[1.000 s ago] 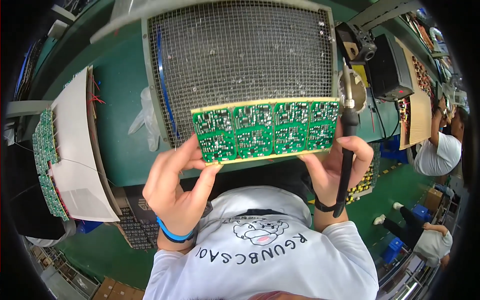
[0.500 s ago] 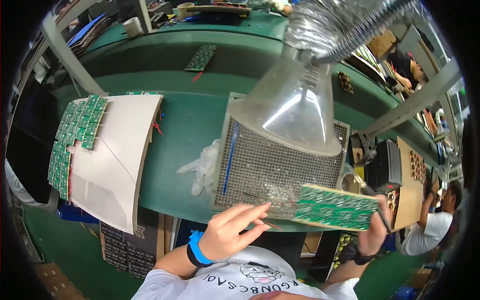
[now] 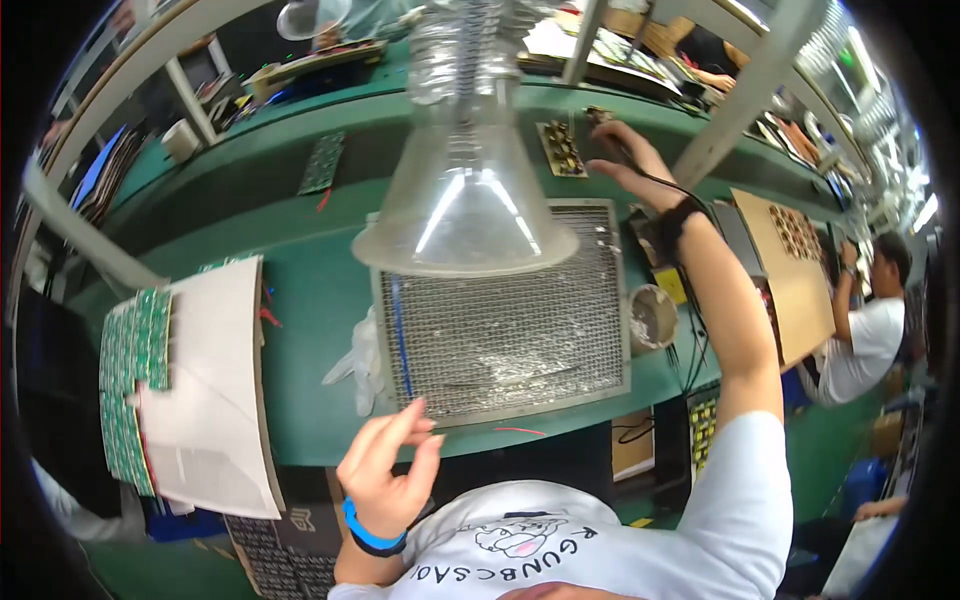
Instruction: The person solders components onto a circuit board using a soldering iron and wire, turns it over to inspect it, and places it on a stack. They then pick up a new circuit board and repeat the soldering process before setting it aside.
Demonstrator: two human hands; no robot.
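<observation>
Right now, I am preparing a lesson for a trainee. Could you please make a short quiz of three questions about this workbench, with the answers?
1. True or false: the left hand is holding a circuit board.

2. Multiple choice: what hangs above the wire mesh?
a) a red lamp
b) a clear funnel-shaped hood
c) a wooden box

3. Short answer: which hand is nearer to the small board with brown parts?

Key:
1. False; no board is in it.
2. b
3. The right hand, close beside that board.
</observation>
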